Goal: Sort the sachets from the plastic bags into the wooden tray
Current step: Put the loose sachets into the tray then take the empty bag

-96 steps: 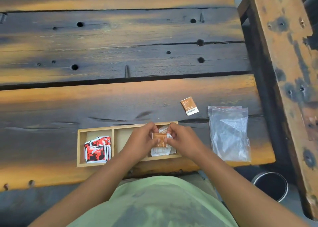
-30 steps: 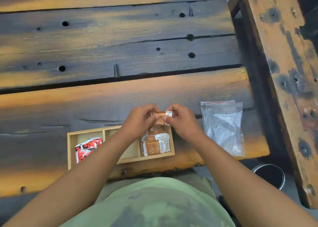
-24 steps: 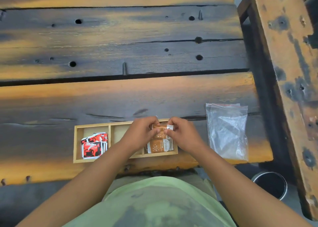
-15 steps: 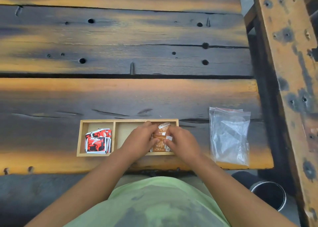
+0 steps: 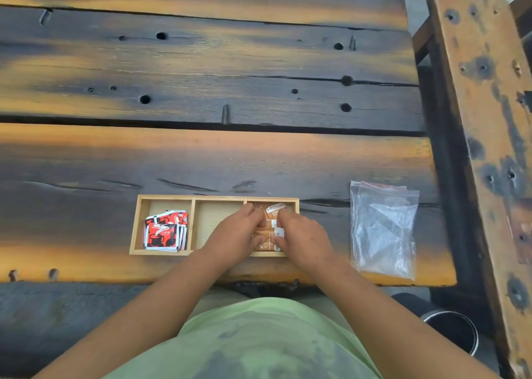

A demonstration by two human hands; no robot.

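A three-compartment wooden tray (image 5: 218, 198) lies near the table's front edge. Its left compartment holds a stack of red coffee sachets (image 5: 164, 232). The middle compartment shows bare wood. Several brown sachets (image 5: 269, 236) fill the right compartment. My left hand (image 5: 237, 234) and my right hand (image 5: 302, 236) both rest in that right compartment, fingers pinched on the brown sachets from either side. Clear plastic bags (image 5: 383, 229), flat and see-through, lie to the right of the tray.
The table (image 5: 230, 160) is made of dark, burnt-looking wooden planks with holes and gaps. A worn wooden bench or beam (image 5: 486, 119) runs along the right side. A round metal container (image 5: 452, 332) stands on the floor at the lower right.
The loose brown sachet that lay on the table is gone from there. My hands lifted a brown sachet above the tray, then lowered it into the right compartment onto the pile.
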